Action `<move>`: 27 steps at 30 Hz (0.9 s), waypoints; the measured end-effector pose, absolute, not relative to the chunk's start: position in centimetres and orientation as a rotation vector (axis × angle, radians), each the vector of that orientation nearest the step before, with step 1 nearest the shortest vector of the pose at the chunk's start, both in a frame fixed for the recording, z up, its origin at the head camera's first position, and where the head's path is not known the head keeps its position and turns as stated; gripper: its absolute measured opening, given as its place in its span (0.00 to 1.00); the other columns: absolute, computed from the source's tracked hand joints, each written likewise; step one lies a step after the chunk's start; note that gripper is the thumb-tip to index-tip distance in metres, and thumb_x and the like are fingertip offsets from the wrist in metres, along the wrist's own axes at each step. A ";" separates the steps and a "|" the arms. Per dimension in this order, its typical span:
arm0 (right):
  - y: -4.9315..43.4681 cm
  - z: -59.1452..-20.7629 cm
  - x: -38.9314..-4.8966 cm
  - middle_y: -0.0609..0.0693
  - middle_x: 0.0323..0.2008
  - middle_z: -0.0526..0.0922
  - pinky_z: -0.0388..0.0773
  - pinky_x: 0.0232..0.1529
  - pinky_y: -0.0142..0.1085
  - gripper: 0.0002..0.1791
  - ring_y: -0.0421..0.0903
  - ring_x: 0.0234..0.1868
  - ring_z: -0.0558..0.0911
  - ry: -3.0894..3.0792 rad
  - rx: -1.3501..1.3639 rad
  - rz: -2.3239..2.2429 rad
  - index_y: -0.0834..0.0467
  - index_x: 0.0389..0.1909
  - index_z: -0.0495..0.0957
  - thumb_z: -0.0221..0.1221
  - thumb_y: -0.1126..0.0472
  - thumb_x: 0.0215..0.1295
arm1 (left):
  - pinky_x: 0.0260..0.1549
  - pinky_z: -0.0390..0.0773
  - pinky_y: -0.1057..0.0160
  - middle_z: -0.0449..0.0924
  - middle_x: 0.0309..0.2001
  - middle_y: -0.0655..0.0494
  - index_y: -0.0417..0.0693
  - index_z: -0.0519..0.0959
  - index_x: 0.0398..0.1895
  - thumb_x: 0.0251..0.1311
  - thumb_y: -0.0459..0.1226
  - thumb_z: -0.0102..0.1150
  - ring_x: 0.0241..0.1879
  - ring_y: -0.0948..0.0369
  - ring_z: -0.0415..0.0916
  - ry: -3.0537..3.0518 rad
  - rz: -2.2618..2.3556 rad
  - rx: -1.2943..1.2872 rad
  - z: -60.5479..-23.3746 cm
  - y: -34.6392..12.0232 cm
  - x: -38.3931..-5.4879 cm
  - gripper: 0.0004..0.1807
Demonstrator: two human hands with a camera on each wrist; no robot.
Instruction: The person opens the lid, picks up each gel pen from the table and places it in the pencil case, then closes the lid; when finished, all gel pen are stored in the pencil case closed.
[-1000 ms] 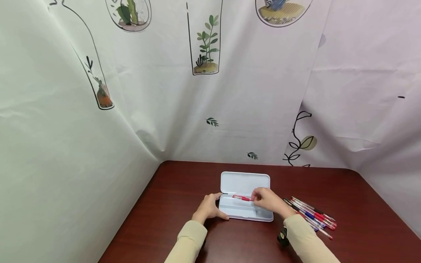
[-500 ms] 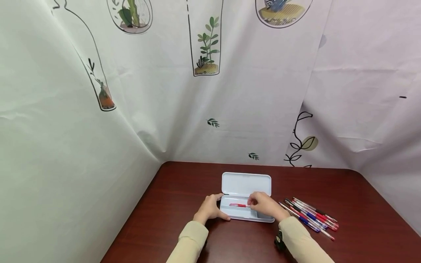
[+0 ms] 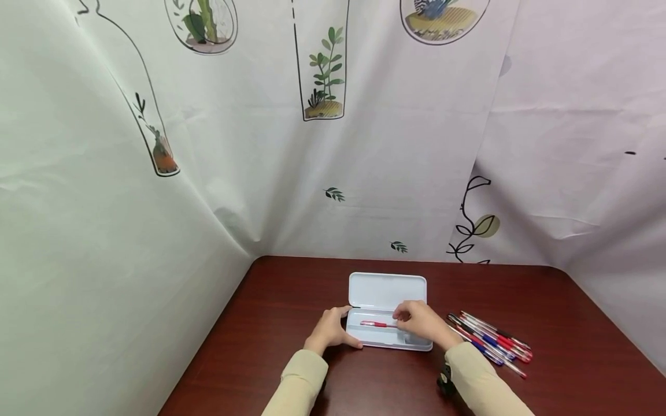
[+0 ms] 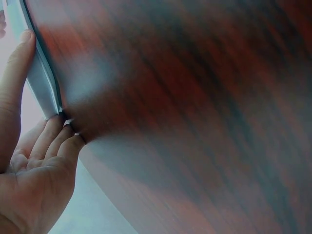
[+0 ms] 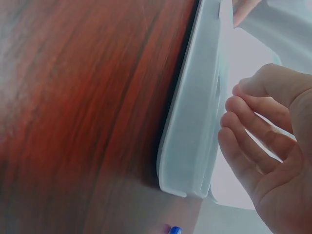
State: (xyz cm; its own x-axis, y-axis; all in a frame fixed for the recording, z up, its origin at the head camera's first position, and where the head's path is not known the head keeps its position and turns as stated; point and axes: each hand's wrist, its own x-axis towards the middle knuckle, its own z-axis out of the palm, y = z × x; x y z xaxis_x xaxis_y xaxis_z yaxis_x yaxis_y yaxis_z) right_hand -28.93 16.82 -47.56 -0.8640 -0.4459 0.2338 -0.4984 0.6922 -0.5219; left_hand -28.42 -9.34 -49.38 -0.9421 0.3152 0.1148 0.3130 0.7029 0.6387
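A white pencil case [image 3: 382, 346] lies on the table, its lid [image 3: 387, 290] folded back toward the wall. My left hand [image 3: 330, 331] grips the case's left end, thumb at the front corner and fingers behind. The left wrist view shows the thumb [image 4: 24, 53] along the case's edge [image 4: 43, 83]. Over the right part of the case, my right hand [image 3: 420, 320] pinches the end of a red pen [image 3: 376, 324], which points left inside the case. Thumb and index fingertip meet in the right wrist view, above the case wall [image 5: 187, 117]; the pen is hidden there.
To the right of the case lies a loose bunch of several pens [image 3: 491, 341] with red, blue and black parts. A patterned white cloth [image 3: 385, 173] hangs behind and beside the dark red table [image 3: 270, 300].
The red pen has come down toward the front of the case and now lies more level. My right hand has shifted slightly left and frontward with it. My left hand stays put.
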 end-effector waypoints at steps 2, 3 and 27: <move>17.0 -47.5 -28.9 0.43 0.26 0.81 0.75 0.30 0.30 0.04 0.35 0.28 0.74 -2.813 0.769 0.929 0.60 0.31 0.84 0.66 0.69 0.54 | 0.55 0.76 0.51 0.81 0.55 0.43 0.36 0.75 0.61 0.26 0.44 0.86 0.56 0.49 0.76 2.901 1.081 0.535 -49.4 -9.4 -28.4 0.51; 17.1 -47.5 -28.9 0.43 0.27 0.81 0.75 0.30 0.30 0.04 0.35 0.28 0.75 -2.815 0.760 0.933 0.59 0.31 0.84 0.66 0.68 0.54 | 0.55 0.76 0.51 0.81 0.54 0.43 0.36 0.75 0.61 0.26 0.45 0.86 0.56 0.49 0.76 2.899 1.081 0.533 -49.4 -9.4 -28.4 0.51; 21.1 -46.9 -28.8 0.42 0.27 0.81 0.76 0.30 0.29 0.04 0.35 0.29 0.75 -2.783 0.655 0.939 0.59 0.31 0.85 0.67 0.67 0.53 | 0.54 0.77 0.51 0.81 0.54 0.42 0.35 0.75 0.60 0.26 0.42 0.86 0.54 0.50 0.78 2.885 1.104 0.549 -49.4 -9.4 -28.4 0.50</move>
